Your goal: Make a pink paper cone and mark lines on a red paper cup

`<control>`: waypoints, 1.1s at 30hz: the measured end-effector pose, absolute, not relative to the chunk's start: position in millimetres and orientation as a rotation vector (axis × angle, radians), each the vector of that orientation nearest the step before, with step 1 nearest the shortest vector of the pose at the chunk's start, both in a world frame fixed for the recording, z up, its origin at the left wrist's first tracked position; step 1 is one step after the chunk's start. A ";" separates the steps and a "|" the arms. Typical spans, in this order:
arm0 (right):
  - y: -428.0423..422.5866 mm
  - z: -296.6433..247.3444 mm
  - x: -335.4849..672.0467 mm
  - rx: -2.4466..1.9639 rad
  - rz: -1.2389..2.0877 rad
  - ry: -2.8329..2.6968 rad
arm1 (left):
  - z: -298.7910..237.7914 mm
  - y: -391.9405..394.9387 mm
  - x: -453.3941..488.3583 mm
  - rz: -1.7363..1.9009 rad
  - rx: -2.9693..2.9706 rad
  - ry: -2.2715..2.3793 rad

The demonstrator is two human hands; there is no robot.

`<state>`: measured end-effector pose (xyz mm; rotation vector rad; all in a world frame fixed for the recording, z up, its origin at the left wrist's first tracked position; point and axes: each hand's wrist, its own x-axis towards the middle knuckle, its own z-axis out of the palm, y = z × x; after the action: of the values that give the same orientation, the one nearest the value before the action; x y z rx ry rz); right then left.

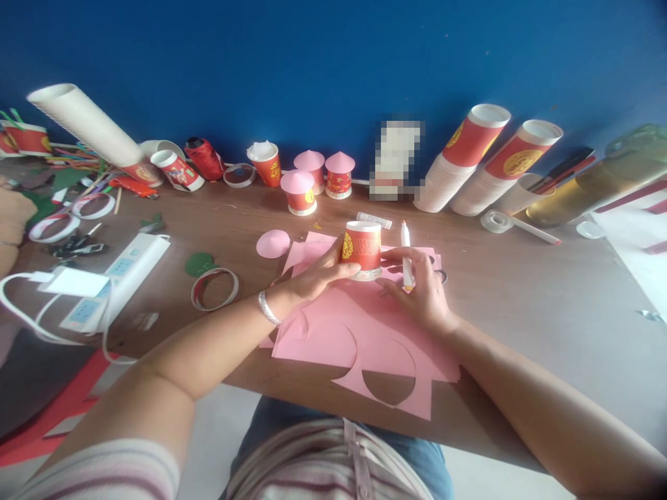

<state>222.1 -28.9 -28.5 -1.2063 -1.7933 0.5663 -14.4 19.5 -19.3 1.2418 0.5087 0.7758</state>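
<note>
A red paper cup with gold print, a white top and a pale patterned band round its bottom stands over the pink paper sheets. My left hand is closed round its left side, thumb in front. At the cup's right is my right hand, with a white marker held nearly upright among its fingers. The right thumb and index finger are apart and reach toward the cup; whether they touch it I cannot tell. Left of the sheets lies a shallow pink paper cone.
Cups with pink cone roofs stand by the blue wall. Leaning cup stacks and a bottle are at right. A tape roll, a power strip and a glue stick lie about. Another person's arm shows at left.
</note>
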 end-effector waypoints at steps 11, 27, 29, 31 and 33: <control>-27.5 -31.8 222.4 -1.232 0.662 -1.751 | -12.0 17.5 -9.9 0.800 1.233 0.497; -30.3 -28.0 221.7 -1.217 0.612 -1.769 | -6.6 14.6 -4.0 0.837 1.204 0.594; -30.7 -27.2 221.6 -1.204 0.613 -1.770 | -8.7 14.4 -3.6 0.854 1.222 0.629; -31.3 -26.6 221.3 -1.201 0.622 -1.762 | -11.0 14.4 -3.3 0.880 1.246 0.659; -31.6 -26.5 221.1 -1.203 0.636 -1.754 | -12.2 14.1 -3.2 0.905 1.267 0.663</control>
<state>221.1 -31.6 -26.5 -1.2035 -1.7538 0.6360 -3.2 14.1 -12.2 1.2675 0.6629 0.9051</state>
